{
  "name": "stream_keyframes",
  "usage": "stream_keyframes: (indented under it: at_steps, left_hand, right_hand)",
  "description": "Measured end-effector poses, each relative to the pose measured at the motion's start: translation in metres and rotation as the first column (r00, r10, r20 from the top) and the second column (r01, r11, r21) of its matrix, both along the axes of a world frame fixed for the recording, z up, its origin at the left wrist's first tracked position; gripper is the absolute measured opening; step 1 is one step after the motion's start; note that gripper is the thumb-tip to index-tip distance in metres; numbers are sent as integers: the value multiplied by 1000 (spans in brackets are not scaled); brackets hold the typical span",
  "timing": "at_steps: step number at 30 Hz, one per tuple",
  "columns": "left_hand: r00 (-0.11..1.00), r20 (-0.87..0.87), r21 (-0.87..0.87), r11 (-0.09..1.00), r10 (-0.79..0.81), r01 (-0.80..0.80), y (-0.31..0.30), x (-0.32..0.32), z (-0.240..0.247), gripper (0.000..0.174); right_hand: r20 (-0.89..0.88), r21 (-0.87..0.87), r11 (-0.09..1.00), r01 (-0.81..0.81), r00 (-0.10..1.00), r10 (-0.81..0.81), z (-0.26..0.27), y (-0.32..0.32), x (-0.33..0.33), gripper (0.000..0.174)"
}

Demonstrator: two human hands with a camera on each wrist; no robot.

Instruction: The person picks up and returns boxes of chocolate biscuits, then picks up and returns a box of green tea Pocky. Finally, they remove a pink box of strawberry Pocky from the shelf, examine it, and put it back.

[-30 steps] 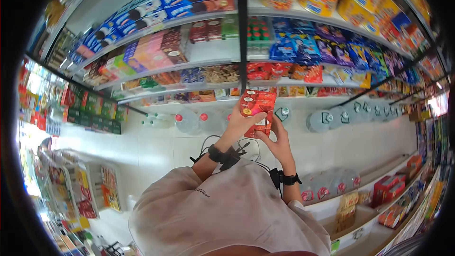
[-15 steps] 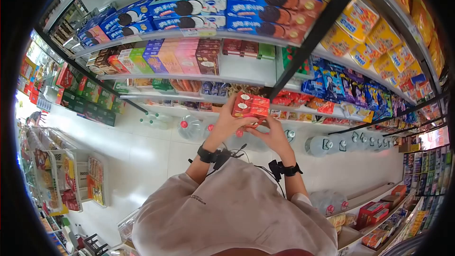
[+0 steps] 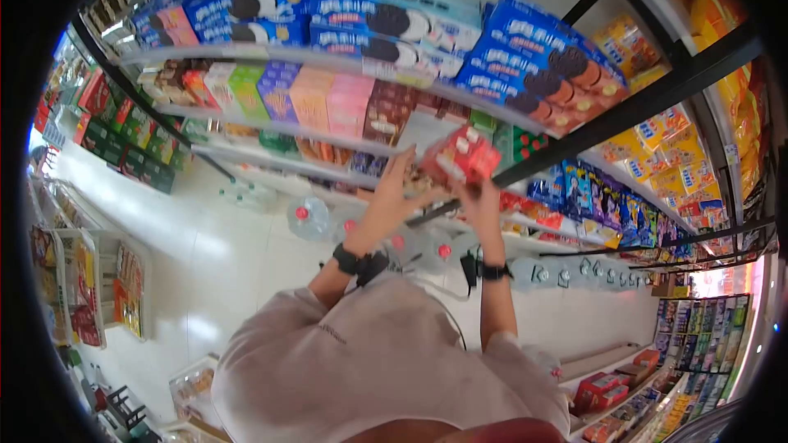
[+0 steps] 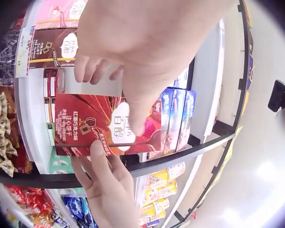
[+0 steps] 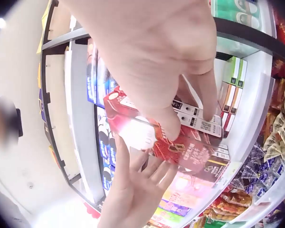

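My right hand (image 3: 482, 207) grips a small stack of red biscuit-stick boxes (image 3: 466, 152) in front of the shelf rack. The left wrist view shows the printed front (image 4: 88, 121) of the boxes, with the right thumb pressed on it. Barcoded ends (image 5: 206, 124) show in the right wrist view. To the left, my left hand (image 3: 387, 201) has its fingers extended, apart from the boxes in the head view. Behind them, brown biscuit boxes (image 3: 387, 111) stand on the middle shelf beside a bare stretch of shelf.
Blue cookie boxes (image 3: 525, 61) fill the shelf above. A black rack post (image 3: 574, 135) slants close to the right of the held boxes. Large water bottles (image 3: 309, 220) stand on the floor below, and a white snack stand (image 3: 107, 279) is at the left.
The view has turned, so the shelves appear tilted. The red boxes have moved closer to the middle shelf. My left hand has come off them, while the right keeps its grip.
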State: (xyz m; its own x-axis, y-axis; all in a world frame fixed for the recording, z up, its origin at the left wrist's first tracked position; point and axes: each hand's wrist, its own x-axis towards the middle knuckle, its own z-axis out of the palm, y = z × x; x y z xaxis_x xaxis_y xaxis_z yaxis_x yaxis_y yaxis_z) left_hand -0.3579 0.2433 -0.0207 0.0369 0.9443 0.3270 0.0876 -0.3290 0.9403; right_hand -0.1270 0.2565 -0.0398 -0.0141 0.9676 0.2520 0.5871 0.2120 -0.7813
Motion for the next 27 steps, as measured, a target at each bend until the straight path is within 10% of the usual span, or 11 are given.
stream_keyframes:
  at_steps: [7, 27]
  left_hand:
    - [918, 3, -299, 875, -397, 380, 15, -2, -48, 38]
    - [980, 132, -411, 891, -151, 193, 52, 31, -77, 111]
  right_hand:
    - [-224, 61, 981, -185, 955, 195, -18, 81, -16, 51]
    - [-224, -180, 873, -453, 883, 412, -44, 136, -10, 67]
